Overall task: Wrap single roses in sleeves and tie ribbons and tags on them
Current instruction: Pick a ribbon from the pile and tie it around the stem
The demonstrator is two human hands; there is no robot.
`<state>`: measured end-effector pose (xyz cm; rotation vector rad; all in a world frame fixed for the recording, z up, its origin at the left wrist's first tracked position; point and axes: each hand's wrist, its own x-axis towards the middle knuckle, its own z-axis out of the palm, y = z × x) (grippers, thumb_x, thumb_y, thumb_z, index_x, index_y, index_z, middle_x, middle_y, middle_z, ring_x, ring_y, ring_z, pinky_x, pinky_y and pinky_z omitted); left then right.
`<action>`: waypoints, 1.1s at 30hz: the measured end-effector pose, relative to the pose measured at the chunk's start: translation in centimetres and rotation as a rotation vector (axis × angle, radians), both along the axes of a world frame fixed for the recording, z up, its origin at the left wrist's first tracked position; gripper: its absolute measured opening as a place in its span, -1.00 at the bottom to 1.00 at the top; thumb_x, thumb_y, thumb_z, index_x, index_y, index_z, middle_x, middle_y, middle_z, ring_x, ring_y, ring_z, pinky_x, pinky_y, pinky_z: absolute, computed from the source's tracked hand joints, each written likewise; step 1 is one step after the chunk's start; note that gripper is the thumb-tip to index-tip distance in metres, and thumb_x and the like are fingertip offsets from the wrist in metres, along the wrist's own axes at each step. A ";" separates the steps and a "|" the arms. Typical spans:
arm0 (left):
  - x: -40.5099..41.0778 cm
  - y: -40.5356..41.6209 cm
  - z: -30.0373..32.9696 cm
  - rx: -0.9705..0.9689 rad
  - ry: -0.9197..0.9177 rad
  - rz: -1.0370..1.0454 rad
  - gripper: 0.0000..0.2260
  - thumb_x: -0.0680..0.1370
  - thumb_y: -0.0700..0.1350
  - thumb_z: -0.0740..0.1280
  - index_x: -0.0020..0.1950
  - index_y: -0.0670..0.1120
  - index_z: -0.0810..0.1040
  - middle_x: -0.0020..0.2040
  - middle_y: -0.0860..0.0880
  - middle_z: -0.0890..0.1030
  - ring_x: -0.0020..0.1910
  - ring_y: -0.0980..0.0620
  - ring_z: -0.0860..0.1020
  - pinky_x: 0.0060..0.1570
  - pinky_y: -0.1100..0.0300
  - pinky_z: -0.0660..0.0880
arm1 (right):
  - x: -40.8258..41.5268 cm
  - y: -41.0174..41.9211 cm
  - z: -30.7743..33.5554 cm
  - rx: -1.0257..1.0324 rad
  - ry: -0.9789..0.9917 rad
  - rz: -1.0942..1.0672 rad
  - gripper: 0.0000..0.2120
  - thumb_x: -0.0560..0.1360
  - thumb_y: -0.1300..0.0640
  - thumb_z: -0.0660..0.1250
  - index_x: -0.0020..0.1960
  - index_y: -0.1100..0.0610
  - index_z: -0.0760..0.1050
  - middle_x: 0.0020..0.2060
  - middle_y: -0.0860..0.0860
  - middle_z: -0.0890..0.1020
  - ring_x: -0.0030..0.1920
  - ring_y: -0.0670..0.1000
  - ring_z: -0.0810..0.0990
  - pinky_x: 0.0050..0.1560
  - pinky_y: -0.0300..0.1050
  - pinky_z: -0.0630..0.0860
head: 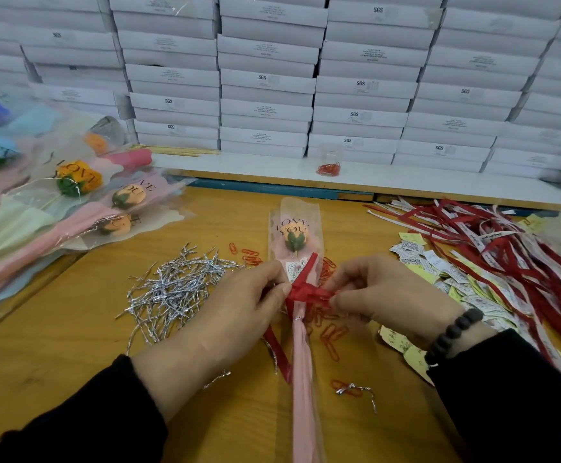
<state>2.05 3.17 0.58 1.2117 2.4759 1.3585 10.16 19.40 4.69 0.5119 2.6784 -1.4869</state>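
Step in hand: tying the red ribbon (307,292) round the sleeved rose (295,240), which lies lengthwise mid-bench (72,345). Left hand (239,302) pinches the ribbon at the knot's left side; right hand (382,295) pinches the loop on the right. A tag (296,267) sits just above the knot. To do it well, probably pull both sides evenly, keep the knot over the silver twist tie (297,317), and don't crush the sleeve.

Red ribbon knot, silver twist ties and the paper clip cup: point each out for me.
red ribbon knot (307,293), head view, on the crossing at the sleeve's neck.
silver twist ties (175,289), head view, middle of the pile.
paper clip cup (330,161), head view, its clear wall.
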 end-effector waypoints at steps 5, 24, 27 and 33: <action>0.1 -0.1 0.2 -0.012 0.022 0.007 -0.77 0.58 -0.12 0.23 -0.29 0.03 0.39 -0.34 -0.04 0.48 -0.32 0.04 0.39 -0.28 0.16 0.33 | 0.1 0.7 -0.2 -0.105 0.114 -0.047 -0.81 0.46 0.23 0.35 -0.33 0.13 0.52 -0.43 -0.02 0.59 -0.40 -0.16 0.53 -0.37 -0.34 0.44; -0.6 -0.3 0.2 -0.016 0.006 0.045 -0.80 0.58 -0.14 0.23 -0.26 0.01 0.42 -0.43 0.08 0.42 -0.43 0.17 0.35 -0.38 0.25 0.29 | 0.5 1.8 -0.1 -0.762 0.265 -0.052 -0.88 0.33 0.36 0.30 -0.21 0.19 0.41 -0.54 0.01 0.38 -0.63 -0.12 0.30 -0.66 -0.33 0.24; -0.6 -0.3 0.3 -0.016 0.017 0.044 -0.83 0.57 -0.14 0.23 -0.22 -0.03 0.46 -0.43 0.07 0.43 -0.44 0.18 0.35 -0.41 0.32 0.27 | 0.8 2.0 0.5 -0.593 0.258 0.002 -0.81 0.26 0.26 0.39 -0.15 0.21 0.46 -0.52 0.00 0.40 -0.63 -0.14 0.20 -0.65 -0.34 0.12; -1.1 -0.6 0.8 -0.011 -0.058 0.038 -0.82 0.55 -0.15 0.30 -0.27 -0.06 0.50 -0.48 0.10 0.44 -0.47 0.20 0.37 -0.42 0.35 0.32 | 0.9 2.5 0.4 0.239 0.188 0.078 -0.93 0.37 0.19 0.47 -0.17 0.07 0.61 -0.31 0.00 0.59 -0.42 -0.15 0.48 -0.42 -0.38 0.38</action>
